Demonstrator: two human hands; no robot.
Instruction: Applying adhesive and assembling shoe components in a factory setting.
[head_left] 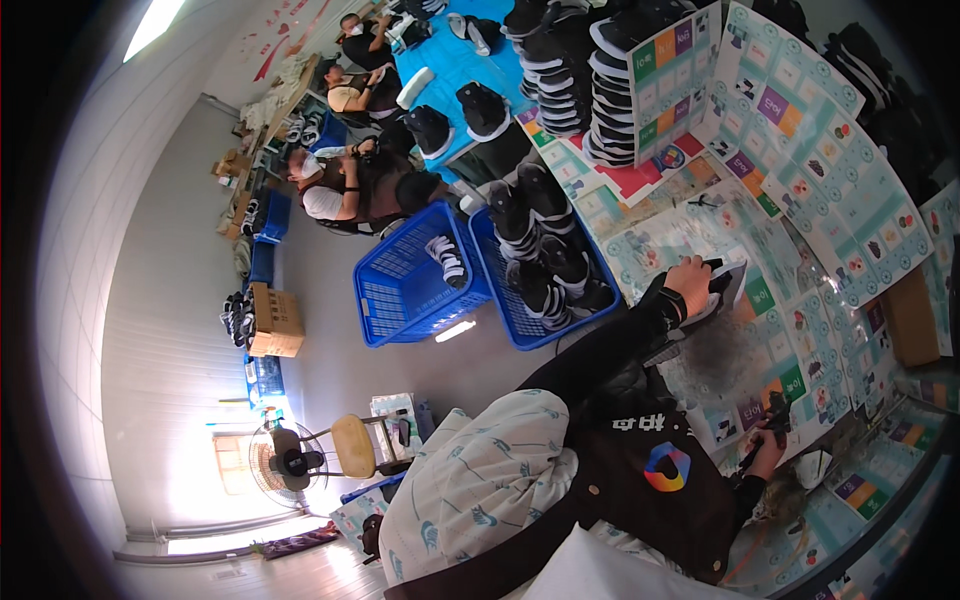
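The left hand [687,284] curls over a dark shoe [722,290], the right hand [768,452] around a dark tool [777,408]. A loose left grip could let the shoe slip.

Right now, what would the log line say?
left hand: black-and-white shoe | right hand: dark object, unclear | nearby: blue basket

Black-and-grey shoe [733,287]; blue basket [425,322]; brown apron [618,462]; white, blue-printed sleeve [475,485].

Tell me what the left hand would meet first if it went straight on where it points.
Likely the dark, pale-edged item, apparently a shoe, right at the left hand's fingers; they seem to touch it, though depth is unclear.
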